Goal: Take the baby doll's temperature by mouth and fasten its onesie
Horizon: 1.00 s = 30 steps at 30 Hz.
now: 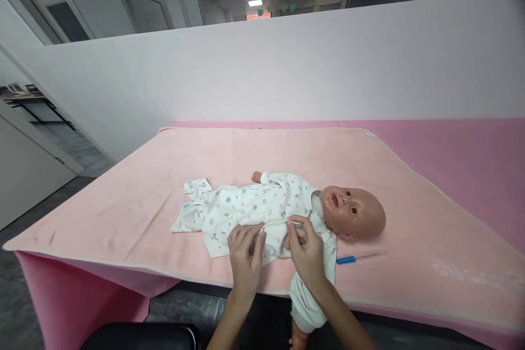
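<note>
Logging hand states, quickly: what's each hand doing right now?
Left hand: closed, pinching the edge of the shirt.
Right hand: closed, pinching the same edge.

The tabletop (471,169) was covered with a deep-pink cloth (82,298), a pale pink blanket (135,213) spread over it. On the blanket, a doll (365,210) in printed white clothing (223,205) lay on its back; a slim blue-ended implement (346,260) lay beside its head.
</note>
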Each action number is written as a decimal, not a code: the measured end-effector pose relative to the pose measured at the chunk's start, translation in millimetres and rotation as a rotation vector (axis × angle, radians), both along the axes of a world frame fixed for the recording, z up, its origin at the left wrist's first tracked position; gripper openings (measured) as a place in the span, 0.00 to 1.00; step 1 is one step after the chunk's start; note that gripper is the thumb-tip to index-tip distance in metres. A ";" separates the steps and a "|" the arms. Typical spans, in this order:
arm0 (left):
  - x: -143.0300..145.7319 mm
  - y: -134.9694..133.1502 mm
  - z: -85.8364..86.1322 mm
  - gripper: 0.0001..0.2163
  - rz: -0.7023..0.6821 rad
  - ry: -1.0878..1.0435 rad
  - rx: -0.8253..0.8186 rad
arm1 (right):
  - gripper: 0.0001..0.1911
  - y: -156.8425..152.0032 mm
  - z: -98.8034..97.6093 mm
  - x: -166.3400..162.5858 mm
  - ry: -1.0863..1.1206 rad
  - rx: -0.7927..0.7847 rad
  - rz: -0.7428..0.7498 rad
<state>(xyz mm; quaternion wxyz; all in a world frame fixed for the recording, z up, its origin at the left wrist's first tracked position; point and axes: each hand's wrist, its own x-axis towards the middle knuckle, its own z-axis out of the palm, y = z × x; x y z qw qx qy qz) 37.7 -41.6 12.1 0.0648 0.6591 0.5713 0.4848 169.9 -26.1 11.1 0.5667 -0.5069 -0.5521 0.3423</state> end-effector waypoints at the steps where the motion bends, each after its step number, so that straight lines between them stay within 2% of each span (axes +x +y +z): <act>1: -0.7 -0.1 -0.5 0.08 -0.003 -0.011 0.012 | 0.10 0.2 0.6 -0.2 0.003 -0.003 0.005; 8: -1.1 0.7 -5.1 0.04 0.014 -0.116 0.032 | 0.10 -0.1 0.8 -0.5 -0.021 0.005 0.007; 15: -1.2 2.8 -6.2 0.05 0.028 -0.231 0.010 | 0.11 0.4 2.6 0.4 -0.067 0.006 -0.029; 19: -12.8 7.2 -6.6 0.05 0.151 -0.326 0.032 | 0.12 -0.7 5.5 -0.1 -0.133 0.020 -0.051; 22: -25.1 15.1 1.0 0.08 0.213 -0.303 0.075 | 0.15 -9.9 4.5 3.7 -0.242 0.077 -0.127; 24: -29.9 24.2 13.7 0.09 0.205 -0.264 0.100 | 0.16 -20.2 0.3 12.7 -0.315 0.123 -0.190; 26: -29.0 36.1 32.2 0.08 0.126 -0.225 0.076 | 0.15 -31.7 -6.2 30.1 -0.378 0.135 -0.281; 27: -26.1 42.8 42.7 0.08 0.040 -0.184 0.031 | 0.15 -36.9 -9.7 42.1 -0.419 0.125 -0.346; 30: -9.4 64.2 71.7 0.08 -0.327 0.003 -0.178 | 0.16 -47.9 -19.7 87.5 -0.671 0.076 -0.569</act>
